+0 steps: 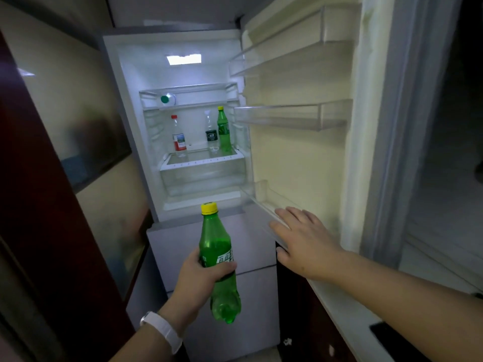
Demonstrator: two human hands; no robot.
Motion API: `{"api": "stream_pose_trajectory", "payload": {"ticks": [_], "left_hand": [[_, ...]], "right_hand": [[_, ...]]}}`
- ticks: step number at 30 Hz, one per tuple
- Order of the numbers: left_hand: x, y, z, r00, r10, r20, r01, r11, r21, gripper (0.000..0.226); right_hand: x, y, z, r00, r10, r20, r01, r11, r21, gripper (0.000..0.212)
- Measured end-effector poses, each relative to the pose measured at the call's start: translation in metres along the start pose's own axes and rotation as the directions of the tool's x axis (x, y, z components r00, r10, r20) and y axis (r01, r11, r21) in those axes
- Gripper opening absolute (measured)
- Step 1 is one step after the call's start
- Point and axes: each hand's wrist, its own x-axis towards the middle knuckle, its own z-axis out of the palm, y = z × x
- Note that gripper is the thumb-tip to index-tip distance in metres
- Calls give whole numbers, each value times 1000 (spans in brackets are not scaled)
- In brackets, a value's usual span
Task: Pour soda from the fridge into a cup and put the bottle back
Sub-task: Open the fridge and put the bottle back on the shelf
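Observation:
My left hand (200, 276) grips a green soda bottle (218, 246) with a yellow cap around its labelled middle, holding it upright in front of the lower fridge drawers. My right hand (303, 241) is spread flat, fingers apart, against the lowest shelf of the open fridge door (300, 158). The fridge (188, 74) stands open and lit. On its lower glass shelf stand a second green soda bottle (224, 130), a clear bottle with a dark label (211, 134) and a clear bottle with a red label (179, 139). No cup is in view.
A bottle with a green cap (167, 99) lies on the upper shelf. The door shelves (290, 116) hold nothing. A dark wooden panel (39, 205) stands close on the left. A pale counter edge (347, 317) runs along the lower right.

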Motion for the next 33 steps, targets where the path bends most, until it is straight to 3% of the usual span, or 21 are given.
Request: {"api": "stream_pose_trajectory", "payload": {"ticks": [7,20,33], "left_hand": [[97,-9,-47,1000,-9,5,9,1000,-8,32],[247,-28,-119,1000,19,-22,-19,999,-41,47],[340,-14,-111,993,91,-80,-90,996,13,38]], "right_hand": [[84,-15,23,999,34,42,-36,998,46,64],[237,-55,63,994,80,73,-88,989,115,59],[326,-41,84,994,56,95,-69,987,148,57]]}}
